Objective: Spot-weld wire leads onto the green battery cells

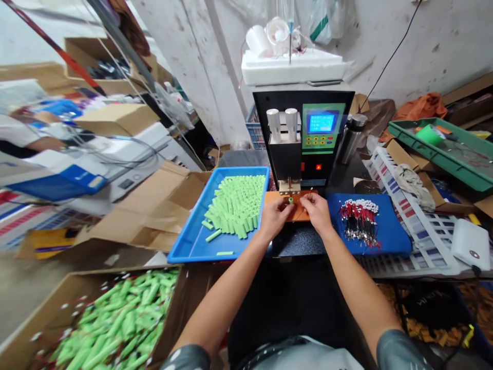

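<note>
My left hand (276,215) is closed on a green cylindrical battery (291,201), held end-on at the orange work plate (298,211) under the tips of a black spot welder (284,163). My right hand (316,209) is just to its right, thumb and forefinger pinched on a thin wire lead (311,190) with a small pale end. Between the hands, the wire's far end is too small to follow. To the left, a blue tray (188,245) holds many green batteries (236,203). Bundled red and black wire leads (360,218) lie on a blue mat (396,234) at the right.
A carton (77,285) full of wired green batteries stands at lower left. Another person's arm (50,141) shows at far left. On the right are a metal flask (352,139), a green tray (454,159) and a white power bank (470,244). White foam (292,67) tops the welder.
</note>
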`<action>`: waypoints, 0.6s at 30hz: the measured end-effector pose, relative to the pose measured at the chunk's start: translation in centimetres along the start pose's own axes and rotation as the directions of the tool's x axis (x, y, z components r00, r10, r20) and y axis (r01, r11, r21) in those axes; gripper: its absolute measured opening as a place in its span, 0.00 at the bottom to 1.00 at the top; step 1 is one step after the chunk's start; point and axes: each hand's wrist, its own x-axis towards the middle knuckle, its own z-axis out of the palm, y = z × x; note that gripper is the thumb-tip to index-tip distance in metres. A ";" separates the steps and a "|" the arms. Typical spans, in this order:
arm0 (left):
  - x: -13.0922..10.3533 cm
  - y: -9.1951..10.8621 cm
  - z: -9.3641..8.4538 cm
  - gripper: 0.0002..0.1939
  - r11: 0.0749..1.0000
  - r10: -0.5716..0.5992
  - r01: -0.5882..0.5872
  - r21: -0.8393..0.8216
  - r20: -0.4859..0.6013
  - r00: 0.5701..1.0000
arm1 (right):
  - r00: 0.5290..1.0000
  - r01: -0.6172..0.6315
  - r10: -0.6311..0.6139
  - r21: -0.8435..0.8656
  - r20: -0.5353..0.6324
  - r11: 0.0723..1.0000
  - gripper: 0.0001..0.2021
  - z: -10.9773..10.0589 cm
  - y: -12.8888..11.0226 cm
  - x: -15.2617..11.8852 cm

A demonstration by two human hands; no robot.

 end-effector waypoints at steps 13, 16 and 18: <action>0.2 -0.7 0.3 0.15 0.991 -0.002 0.007 0.136 -0.037 0.999 | 1.000 -0.013 0.013 0.036 -0.010 0.999 0.13 1.6 1.1 1.0; 0.2 -0.6 0.3 0.15 0.989 -0.001 0.008 0.151 -0.043 0.999 | 1.000 0.009 -0.009 0.008 0.002 1.000 0.14 1.6 1.3 1.0; 0.1 -0.7 0.3 0.15 0.989 0.004 0.003 0.150 -0.043 0.999 | 1.000 0.017 -0.017 -0.005 0.009 1.000 0.13 1.6 1.3 1.0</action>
